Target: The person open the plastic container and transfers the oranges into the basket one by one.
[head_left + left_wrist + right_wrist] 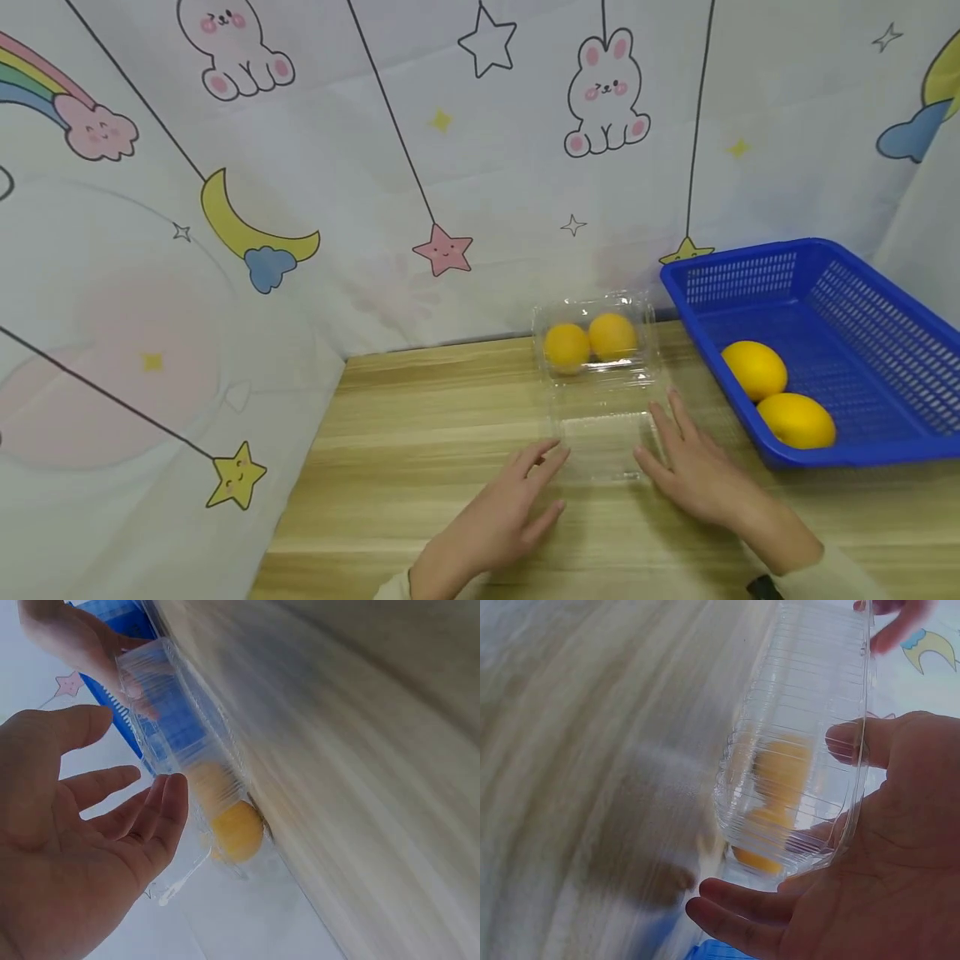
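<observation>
A clear plastic clamshell box (603,442) lies unfolded on the wooden tabletop. Two round yellow-orange fruits (567,348) sit side by side in its far half, while the near half holds nothing. My left hand (498,517) is at the near half's left side, fingers spread and loosely bent, gripping nothing. At the right side my right hand (697,471) reaches along the box with relaxed fingers. In the right wrist view its thumb (847,742) overlaps the clear wall, and the other fingers lie around the box's end.
A blue plastic basket (862,454) stands to the right, close beside my right hand, with two yellow fruits (753,371) in its near left corner. A white cloth (495,192) with cartoon prints hangs behind and to the left of the wooden tabletop (420,433).
</observation>
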Demonstrator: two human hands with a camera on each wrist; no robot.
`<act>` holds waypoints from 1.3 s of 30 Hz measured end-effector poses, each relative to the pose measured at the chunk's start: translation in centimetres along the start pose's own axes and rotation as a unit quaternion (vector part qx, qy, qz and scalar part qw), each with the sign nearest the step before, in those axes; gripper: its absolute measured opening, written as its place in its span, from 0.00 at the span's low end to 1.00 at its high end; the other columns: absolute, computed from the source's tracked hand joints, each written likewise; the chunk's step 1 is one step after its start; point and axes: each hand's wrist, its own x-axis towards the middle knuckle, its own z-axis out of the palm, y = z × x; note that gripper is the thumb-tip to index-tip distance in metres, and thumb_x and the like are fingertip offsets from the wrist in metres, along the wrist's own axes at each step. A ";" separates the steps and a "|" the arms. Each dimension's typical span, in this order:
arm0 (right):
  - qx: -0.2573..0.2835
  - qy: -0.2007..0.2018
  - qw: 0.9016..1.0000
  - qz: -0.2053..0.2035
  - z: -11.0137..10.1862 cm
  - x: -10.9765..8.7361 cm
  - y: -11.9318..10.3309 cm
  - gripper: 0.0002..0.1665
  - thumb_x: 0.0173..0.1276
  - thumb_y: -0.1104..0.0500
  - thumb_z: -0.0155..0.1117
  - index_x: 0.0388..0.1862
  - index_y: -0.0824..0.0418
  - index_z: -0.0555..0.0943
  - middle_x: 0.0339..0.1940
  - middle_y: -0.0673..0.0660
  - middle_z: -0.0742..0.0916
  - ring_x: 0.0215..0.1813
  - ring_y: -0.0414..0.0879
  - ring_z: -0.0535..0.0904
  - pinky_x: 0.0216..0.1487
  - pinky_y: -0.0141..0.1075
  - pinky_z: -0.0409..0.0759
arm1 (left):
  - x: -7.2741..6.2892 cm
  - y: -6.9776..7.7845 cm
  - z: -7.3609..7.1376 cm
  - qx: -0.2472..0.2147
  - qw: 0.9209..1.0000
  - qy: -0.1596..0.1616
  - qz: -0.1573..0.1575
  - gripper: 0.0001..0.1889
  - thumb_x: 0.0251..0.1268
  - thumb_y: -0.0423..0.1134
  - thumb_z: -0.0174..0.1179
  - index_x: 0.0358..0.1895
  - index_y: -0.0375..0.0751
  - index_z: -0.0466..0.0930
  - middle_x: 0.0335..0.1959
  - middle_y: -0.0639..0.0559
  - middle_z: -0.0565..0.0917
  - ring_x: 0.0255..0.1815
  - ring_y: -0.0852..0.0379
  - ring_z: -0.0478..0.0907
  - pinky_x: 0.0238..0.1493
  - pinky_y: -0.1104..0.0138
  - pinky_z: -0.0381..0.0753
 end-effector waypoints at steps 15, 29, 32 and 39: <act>-0.009 0.015 1.000 -0.017 -0.4 0.8 -0.3 0.47 0.82 0.43 0.57 0.84 0.72 0.55 0.84 0.81 0.50 0.75 0.85 0.60 0.64 0.80 0.66 | 3.6 -1.3 0.7 0.020 0.995 -0.041 -0.091 0.45 0.86 0.61 0.41 0.86 0.31 0.39 0.89 0.38 0.36 0.89 0.39 0.39 0.84 0.45 0.51; 0.008 0.005 1.000 -0.018 0.2 0.6 -1.2 0.44 0.83 0.41 0.55 0.85 0.66 0.60 0.88 0.73 0.48 0.80 0.79 0.57 0.69 0.80 0.60 | 2.6 -1.9 1.0 -0.004 0.990 -0.047 -0.133 0.45 0.86 0.62 0.41 0.87 0.36 0.34 0.89 0.42 0.36 0.87 0.39 0.52 0.79 0.38 0.60; 0.003 0.004 1.000 -0.017 0.5 0.7 -1.8 0.43 0.83 0.40 0.54 0.85 0.64 0.62 0.88 0.72 0.49 0.80 0.78 0.61 0.66 0.80 0.64 | 2.0 -2.2 0.8 -0.006 0.989 -0.045 -0.138 0.44 0.86 0.60 0.42 0.87 0.37 0.35 0.89 0.42 0.36 0.87 0.39 0.52 0.79 0.38 0.60; 0.032 -0.008 0.999 -0.024 1.4 1.0 -3.1 0.39 0.83 0.42 0.55 0.82 0.64 0.67 0.88 0.73 0.47 0.77 0.80 0.63 0.65 0.78 0.67 | 0.6 -3.2 0.2 -0.026 0.987 -0.049 -0.151 0.44 0.86 0.60 0.44 0.88 0.37 0.36 0.90 0.43 0.36 0.85 0.37 0.54 0.78 0.36 0.59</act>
